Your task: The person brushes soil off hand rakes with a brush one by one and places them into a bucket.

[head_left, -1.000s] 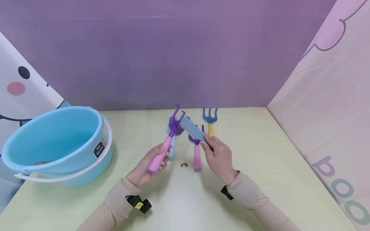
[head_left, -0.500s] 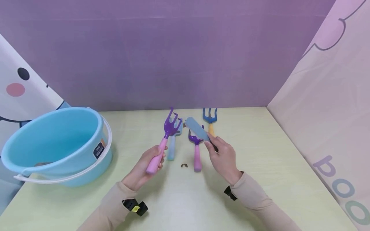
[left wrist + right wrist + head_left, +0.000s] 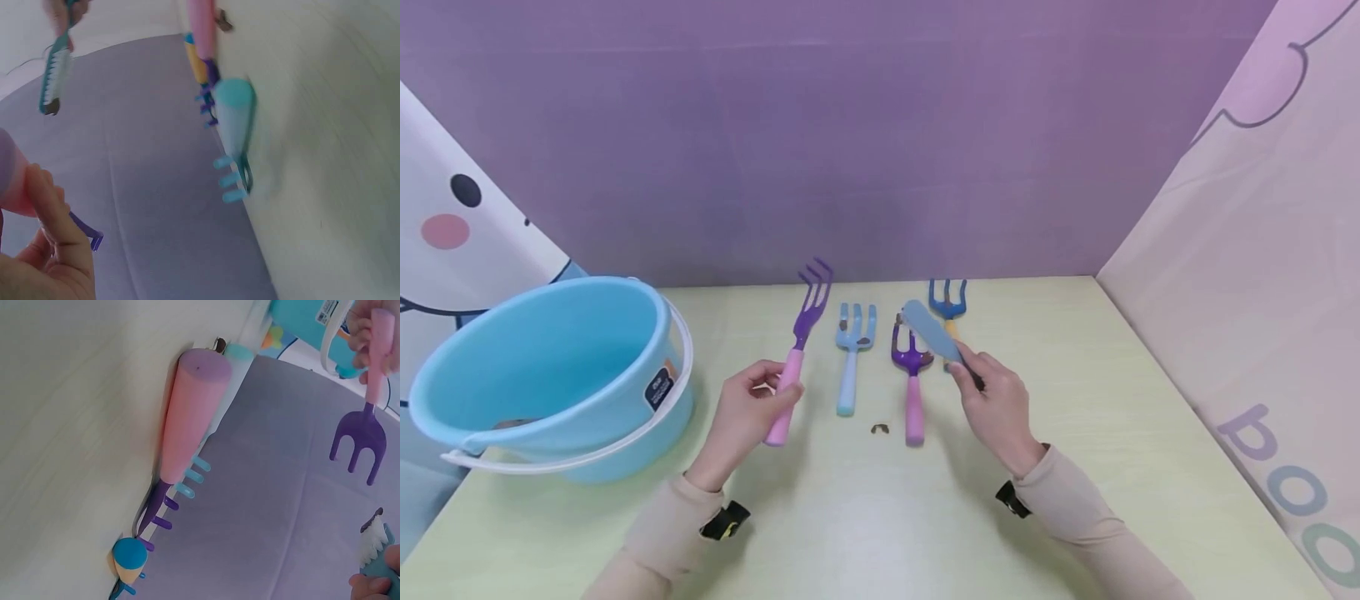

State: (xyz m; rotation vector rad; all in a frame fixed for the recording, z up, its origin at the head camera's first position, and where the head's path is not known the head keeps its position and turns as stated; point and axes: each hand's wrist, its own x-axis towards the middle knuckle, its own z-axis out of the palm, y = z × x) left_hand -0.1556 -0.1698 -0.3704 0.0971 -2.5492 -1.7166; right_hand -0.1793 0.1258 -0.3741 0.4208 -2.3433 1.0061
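Note:
My left hand (image 3: 741,421) holds a purple hand rake (image 3: 809,321) by its pink handle, prongs pointing up and away, raised left of the other tools. My right hand (image 3: 997,410) grips a blue-grey brush (image 3: 931,330) by its dark handle; its white bristles (image 3: 374,542) carry a brown bit at the tip. Beneath the brush lies a second purple rake (image 3: 913,400) with a pink handle and brown smears. Between the hands is a light blue rake (image 3: 847,367) with brown patches. A blue rake (image 3: 947,305) with a yellow handle lies behind, partly covered by the brush.
A large light blue bucket (image 3: 617,400) with a white handle stands at the left, something brown inside. One small brown piece (image 3: 880,428) lies on the pale table (image 3: 880,533). A purple backdrop (image 3: 880,150) rises behind the table and a printed panel (image 3: 1247,275) at the right.
My left hand has moved left and turned the held rake, leaving the light blue rake fully visible. My right hand has shifted slightly right with the brush, away from the held rake.

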